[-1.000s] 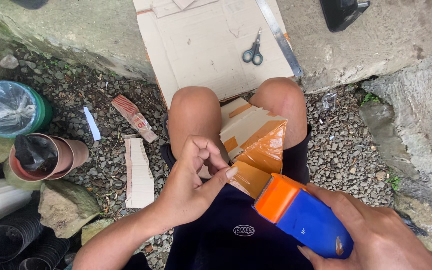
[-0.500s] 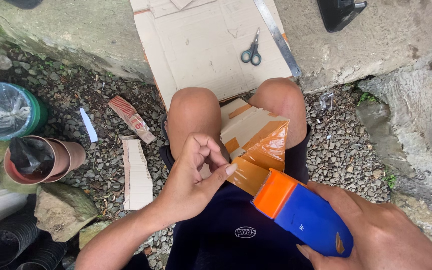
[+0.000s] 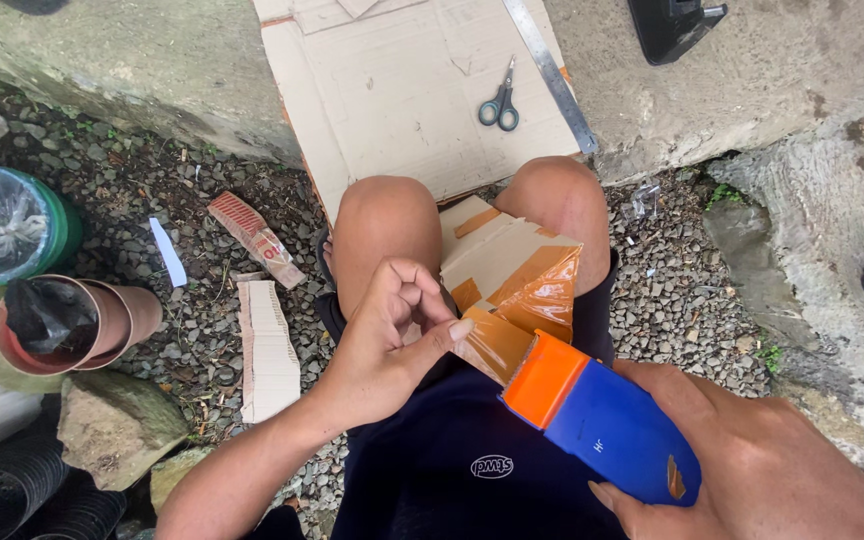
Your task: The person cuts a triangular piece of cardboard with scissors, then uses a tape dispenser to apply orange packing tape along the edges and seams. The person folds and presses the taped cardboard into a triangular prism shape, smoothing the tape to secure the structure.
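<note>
My right hand [image 3: 752, 470] grips a blue tape dispenser [image 3: 612, 425] with an orange front end. A strip of brown packing tape [image 3: 517, 315] runs from it up to a small cardboard piece [image 3: 497, 250] that rests between my knees. My left hand [image 3: 387, 345] pinches the tape's near end, thumb pressed on it just left of the dispenser's orange mouth. I sit with bare knees above dark shorts.
A flat cardboard sheet [image 3: 402, 85] lies on the concrete ahead, with scissors [image 3: 500, 105] and a metal ruler [image 3: 550, 70] on it. Cardboard scraps [image 3: 270, 350] lie on gravel at left, beside stacked brown pots [image 3: 82, 320] and a bagged green container [image 3: 7, 225].
The view has shifted slightly. Both hands keep their hold on tape and dispenser, with the dispenser staying close to my left thumb.
</note>
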